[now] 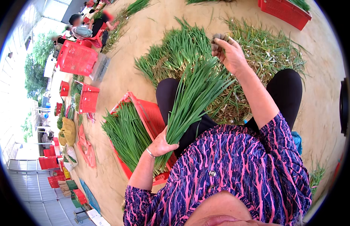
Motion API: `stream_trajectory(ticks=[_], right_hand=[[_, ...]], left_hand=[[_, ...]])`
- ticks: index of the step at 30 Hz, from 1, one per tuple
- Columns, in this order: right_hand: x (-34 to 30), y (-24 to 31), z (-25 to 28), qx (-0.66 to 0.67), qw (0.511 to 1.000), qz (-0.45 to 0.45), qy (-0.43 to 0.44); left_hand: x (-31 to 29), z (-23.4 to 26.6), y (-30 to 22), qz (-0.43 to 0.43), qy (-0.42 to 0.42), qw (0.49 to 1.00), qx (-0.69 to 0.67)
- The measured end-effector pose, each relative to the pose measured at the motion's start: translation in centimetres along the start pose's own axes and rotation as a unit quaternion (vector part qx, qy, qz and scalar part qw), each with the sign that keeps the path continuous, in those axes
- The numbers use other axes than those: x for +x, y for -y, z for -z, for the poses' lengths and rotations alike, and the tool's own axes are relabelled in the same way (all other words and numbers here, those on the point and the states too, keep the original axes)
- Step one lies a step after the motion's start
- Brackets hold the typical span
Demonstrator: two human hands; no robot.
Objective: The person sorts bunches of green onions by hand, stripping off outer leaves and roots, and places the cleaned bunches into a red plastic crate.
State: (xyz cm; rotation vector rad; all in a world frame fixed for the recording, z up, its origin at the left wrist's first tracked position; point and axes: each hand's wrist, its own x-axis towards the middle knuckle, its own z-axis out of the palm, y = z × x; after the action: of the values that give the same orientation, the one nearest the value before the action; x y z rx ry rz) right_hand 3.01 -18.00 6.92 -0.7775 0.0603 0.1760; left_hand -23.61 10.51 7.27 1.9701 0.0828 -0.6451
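Observation:
My left hand (163,144) is closed around the lower end of a bunch of garlic chives (194,100), whose long leaves fan up and away over my knee. Raised beyond the leaf tips, my right hand (228,51) has its fingers curled together; their ends look grey and dirty or covered. Whatever they may pinch is too small to make out. Beside my left forearm a red plastic crate (148,113) holds more chives (128,128), laid lengthwise. On the floor past my knees lies a heap of chives (188,47) with roots showing.
Yellowish trimmings (265,52) are strewn between and beyond my knees. Another red crate (286,13) with greens stands at the far right. Stacked red crates (77,58), a yellow sack (68,132) and seated people (82,32) are at the left.

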Motion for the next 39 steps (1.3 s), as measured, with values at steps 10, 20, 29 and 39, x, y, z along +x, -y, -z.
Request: stream_trajectory(ticks=[10,20,29,39], right_hand=[[0.4,-2.9,1.3,-0.340,0.918,-0.054,0.194],[0.2,-3.1,1.8,-0.384,0.893,0.000,0.236],[-0.1,-3.3,1.4,-0.567,0.756,0.213,0.248],[-0.7,-3.4,1.2,-0.532,0.808,0.114,0.227]], left_hand=[[-0.4,-0.2,-0.3,-0.014,0.006,1.000,0.016],[-0.9,-0.4,-1.3,0.034,0.027,0.998,0.046],[-1.3,-0.2,0.1,-0.015,0.008,0.995,0.102],[-1.8,0.1,0.6,-0.012,0.003,0.994,0.111]])
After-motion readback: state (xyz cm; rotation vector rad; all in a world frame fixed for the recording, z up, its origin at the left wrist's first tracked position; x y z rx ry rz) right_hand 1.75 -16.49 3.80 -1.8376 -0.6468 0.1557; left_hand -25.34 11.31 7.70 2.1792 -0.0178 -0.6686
